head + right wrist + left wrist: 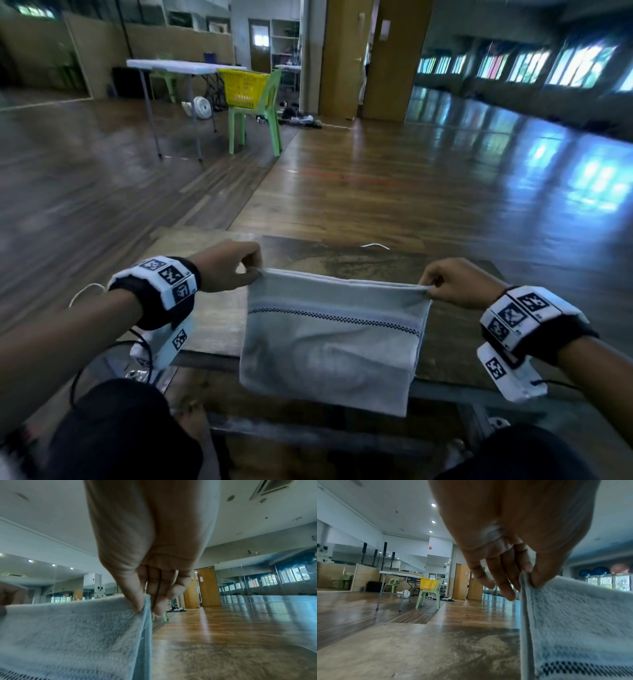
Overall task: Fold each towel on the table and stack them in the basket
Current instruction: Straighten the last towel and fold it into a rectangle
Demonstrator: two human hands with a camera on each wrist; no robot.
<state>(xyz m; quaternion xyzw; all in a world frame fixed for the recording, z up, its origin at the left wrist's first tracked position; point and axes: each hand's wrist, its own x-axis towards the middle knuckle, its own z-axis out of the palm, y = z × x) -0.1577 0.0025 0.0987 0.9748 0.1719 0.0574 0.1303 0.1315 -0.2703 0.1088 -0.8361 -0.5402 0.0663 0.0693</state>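
A pale grey-blue towel [332,339] with a dark checked stripe hangs doubled in the air above the worn brown table [342,253]. Its lower edge drops past the table's near edge. My left hand [251,269] pinches the towel's upper left corner, and the left wrist view shows the thumb [539,578] pressed on the towel [576,622]. My right hand [430,286] pinches the upper right corner; the right wrist view shows the thumb [135,601] on the towel [72,635]. A yellow basket [245,87] sits far off on a green chair [257,116].
A white folding table [178,66] stands beside the green chair at the far left of the hall. A small white fan [202,107] lies under it. Polished wooden floor [411,178] spreads beyond my table. My knees in dark shorts are at the bottom.
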